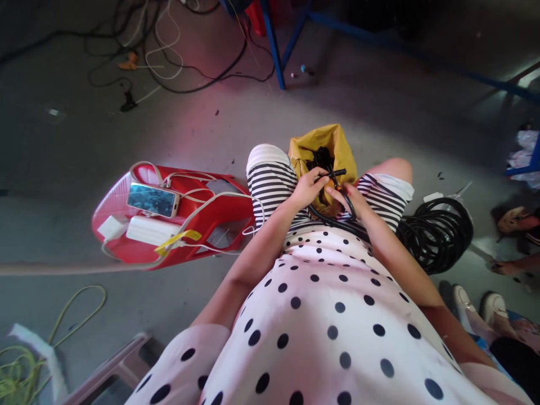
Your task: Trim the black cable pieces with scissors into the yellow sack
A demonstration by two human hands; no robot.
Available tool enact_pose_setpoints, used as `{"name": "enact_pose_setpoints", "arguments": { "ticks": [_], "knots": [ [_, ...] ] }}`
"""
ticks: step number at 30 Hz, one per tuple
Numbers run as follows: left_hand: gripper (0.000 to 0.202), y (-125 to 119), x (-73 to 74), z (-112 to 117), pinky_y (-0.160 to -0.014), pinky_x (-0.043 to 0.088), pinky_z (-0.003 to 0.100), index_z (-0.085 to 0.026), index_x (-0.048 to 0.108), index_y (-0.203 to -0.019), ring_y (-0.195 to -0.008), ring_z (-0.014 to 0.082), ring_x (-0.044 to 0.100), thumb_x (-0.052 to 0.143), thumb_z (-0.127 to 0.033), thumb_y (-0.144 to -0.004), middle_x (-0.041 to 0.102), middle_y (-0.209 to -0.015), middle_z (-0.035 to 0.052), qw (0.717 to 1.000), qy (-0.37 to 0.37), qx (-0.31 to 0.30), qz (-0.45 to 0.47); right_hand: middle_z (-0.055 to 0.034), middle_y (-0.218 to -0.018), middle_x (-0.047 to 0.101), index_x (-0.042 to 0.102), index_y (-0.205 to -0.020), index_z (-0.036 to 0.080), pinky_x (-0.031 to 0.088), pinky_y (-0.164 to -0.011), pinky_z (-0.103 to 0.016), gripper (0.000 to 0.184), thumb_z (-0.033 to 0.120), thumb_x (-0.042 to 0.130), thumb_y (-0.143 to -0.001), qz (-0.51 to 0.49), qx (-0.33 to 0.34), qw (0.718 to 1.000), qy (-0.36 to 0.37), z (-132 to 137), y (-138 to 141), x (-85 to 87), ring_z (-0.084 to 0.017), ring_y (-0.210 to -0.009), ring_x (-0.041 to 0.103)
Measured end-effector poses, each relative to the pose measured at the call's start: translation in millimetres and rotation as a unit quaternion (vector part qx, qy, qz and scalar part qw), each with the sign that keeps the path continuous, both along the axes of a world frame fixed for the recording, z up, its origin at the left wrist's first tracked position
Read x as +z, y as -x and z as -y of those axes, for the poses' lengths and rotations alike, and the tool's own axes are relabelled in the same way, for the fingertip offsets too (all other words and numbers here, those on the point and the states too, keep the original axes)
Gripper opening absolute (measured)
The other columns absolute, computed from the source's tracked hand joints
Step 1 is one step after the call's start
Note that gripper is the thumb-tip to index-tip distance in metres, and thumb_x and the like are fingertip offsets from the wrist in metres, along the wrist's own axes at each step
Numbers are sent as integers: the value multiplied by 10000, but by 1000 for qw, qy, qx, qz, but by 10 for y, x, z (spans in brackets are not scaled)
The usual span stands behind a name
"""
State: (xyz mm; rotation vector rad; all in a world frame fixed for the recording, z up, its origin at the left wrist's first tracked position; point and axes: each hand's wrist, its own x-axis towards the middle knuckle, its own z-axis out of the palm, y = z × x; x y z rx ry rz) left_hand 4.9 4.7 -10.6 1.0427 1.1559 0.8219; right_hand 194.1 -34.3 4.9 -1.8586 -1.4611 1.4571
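Between my knees, my left hand point(311, 187) pinches a short black cable end point(340, 172) that points to the right. Close beside it, my right hand point(352, 198) is closed around what looks like dark pliers point(349, 205) with a curved handle; their tips meet the cable, though fine detail is too small to tell. Below both hands a yellow bag point(342, 147) stands open, with dark pieces point(321, 156) inside. Black cable runs across my lap toward a large black cable coil point(441, 230) on the floor to my right.
On my left a red plastic stool point(202, 225) bears a phone point(152, 199), a white power bank point(152, 229) and white cords. Tangled cables point(185, 87) and a blue metal leg point(273, 48) lie ahead. A person's feet point(493, 306) are at right.
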Motion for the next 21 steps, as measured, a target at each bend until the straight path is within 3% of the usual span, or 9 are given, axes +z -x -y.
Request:
{"name": "enact_pose_setpoints", "arguments": {
  "ticks": [3,6,12,16,21],
  "knots": [
    [200,20,-17,-33,-823,531,269,-199,685,-962,-822,149,655,848,-314,-946,662,-791,-14,1000,2,-20,-8,-23,-730,636,532,-799,271,418,-672,-374,690,899,819,-806,55,9,998,-13,-47,-27,-43,-216,-689,558],
    [185,37,-66,-40,-758,511,262,-202,683,-967,-735,132,599,827,-319,-960,619,-754,-33,1000,10,-21,-13,-11,-692,593,484,-746,278,393,-671,-371,724,916,827,-778,97,3,995,-35,-69,-40,-89,-202,-675,512],
    [171,44,-171,-42,-740,490,246,-191,674,-932,-711,114,561,816,-284,-956,600,-747,-45,999,19,-27,-17,-3,-765,629,537,-868,274,431,-667,-345,706,912,831,-788,12,19,1000,7,-158,-27,-191,-212,-738,560],
    [147,47,-195,-81,-685,447,222,-182,668,-948,-657,93,524,797,-245,-981,583,-724,-58,999,48,-6,-15,-19,-755,654,554,-833,268,442,-673,-347,700,904,844,-793,43,28,999,4,-299,40,-267,-215,-732,578],
    [121,18,-162,-132,-524,290,190,-179,632,-997,-500,54,383,722,-203,-1075,460,-627,-97,991,120,53,9,-9,-642,605,533,-772,267,440,-659,-346,680,866,848,-828,92,17,996,-1,-395,171,-335,-207,-657,581]
  ]
}}
